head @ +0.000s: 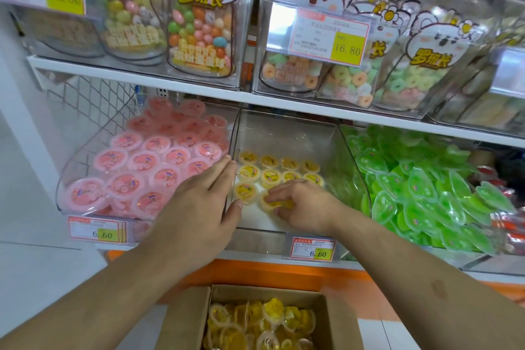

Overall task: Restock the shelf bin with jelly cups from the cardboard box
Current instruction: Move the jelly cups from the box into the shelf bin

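A clear shelf bin [287, 133] in the middle of the lower shelf holds several yellow jelly cups [250, 172] in rows on its floor. My right hand [301, 204] is inside the bin at the front, its fingers curled round a yellow jelly cup [270, 203] that sits on the bin floor. My left hand [199, 207] reaches to the bin's left wall with straight fingers, thumb near the front-left cup [245, 190]. Below, an open cardboard box [187, 318] holds a pile of yellow jelly cups [261, 327].
A bin of pink jelly cups [147, 167] stands to the left, a bin of green jelly cups [426, 187] to the right. Price tags [312, 248] hang on the bins' fronts. The upper shelf [199, 88] carries candy bags in clear bins.
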`<move>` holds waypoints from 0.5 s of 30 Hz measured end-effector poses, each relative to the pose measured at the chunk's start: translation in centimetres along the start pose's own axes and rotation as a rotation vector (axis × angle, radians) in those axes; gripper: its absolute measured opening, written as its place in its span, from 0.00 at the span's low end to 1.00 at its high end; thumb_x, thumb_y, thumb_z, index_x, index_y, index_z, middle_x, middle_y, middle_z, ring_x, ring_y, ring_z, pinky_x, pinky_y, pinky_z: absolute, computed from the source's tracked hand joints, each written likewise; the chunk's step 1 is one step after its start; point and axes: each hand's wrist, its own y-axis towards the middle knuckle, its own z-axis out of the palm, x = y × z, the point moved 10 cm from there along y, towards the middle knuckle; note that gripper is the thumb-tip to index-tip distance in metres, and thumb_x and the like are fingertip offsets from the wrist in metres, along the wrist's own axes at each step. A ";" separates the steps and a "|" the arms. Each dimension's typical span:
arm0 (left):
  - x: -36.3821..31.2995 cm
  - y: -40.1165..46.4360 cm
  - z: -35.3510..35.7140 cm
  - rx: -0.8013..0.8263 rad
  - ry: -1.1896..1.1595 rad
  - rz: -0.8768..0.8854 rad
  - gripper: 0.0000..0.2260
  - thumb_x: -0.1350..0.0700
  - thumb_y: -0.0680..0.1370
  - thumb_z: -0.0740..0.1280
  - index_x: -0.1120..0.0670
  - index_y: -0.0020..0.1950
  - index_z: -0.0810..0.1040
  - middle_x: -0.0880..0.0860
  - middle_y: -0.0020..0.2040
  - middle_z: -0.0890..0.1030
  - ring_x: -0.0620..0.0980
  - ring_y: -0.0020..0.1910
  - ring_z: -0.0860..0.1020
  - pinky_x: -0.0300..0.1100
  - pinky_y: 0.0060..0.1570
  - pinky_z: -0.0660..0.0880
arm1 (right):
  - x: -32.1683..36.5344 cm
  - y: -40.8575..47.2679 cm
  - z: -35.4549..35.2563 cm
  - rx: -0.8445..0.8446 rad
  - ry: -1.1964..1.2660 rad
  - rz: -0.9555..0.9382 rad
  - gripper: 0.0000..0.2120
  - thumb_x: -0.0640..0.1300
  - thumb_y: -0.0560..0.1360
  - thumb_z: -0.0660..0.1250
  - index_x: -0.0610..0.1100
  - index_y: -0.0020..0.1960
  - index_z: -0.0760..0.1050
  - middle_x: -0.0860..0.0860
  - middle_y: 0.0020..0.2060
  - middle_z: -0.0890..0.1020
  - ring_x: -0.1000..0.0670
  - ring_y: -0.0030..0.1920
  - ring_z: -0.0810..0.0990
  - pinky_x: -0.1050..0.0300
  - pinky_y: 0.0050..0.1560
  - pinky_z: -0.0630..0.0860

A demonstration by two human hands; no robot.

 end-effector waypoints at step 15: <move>0.1 0.0 0.0 -0.010 0.020 -0.003 0.31 0.42 0.85 0.58 0.49 0.85 0.53 0.45 0.85 0.52 0.48 0.82 0.58 0.44 0.80 0.57 | -1.3 -0.4 0.8 0.107 0.002 0.062 0.25 0.57 0.81 0.67 0.64 0.77 0.69 0.63 0.78 0.67 0.52 0.80 0.61 0.48 0.81 0.56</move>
